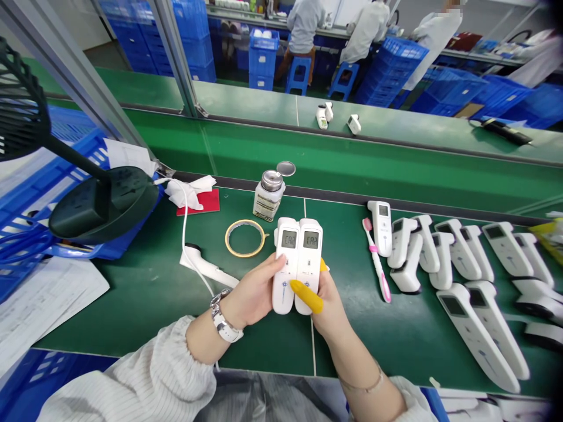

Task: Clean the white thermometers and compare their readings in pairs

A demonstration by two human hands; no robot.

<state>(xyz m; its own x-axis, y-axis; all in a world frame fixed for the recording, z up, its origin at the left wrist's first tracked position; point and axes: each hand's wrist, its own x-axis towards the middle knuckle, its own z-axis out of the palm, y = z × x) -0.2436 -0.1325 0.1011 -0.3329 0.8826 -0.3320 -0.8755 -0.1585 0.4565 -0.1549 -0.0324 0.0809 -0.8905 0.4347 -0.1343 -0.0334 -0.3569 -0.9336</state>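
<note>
Two white handheld thermometers are held upright side by side above the green table, their small grey displays lit with characters. My left hand (pixel 256 291) is wrapped round the left thermometer (pixel 284 298), thumb on its front. Around the right thermometer (pixel 310 258) my right hand (pixel 328 299) is closed, a yellow cover on its thumb lying across the front. Behind them stand a bottle (pixel 268 196) with its metal lid flipped up and a roll of tape (pixel 226 239) lying flat. A white corded device (pixel 209 268) rests left of my left hand.
Several white thermometers (pixel 460 249) lie at the right, beside a pink and white toothbrush (pixel 377 264). At the left are a dark green fan (pixel 105 202), a blue basket (pixel 127 237), papers (pixel 65 293) and tissue on a red card (pixel 211 201). People sit beyond the partition.
</note>
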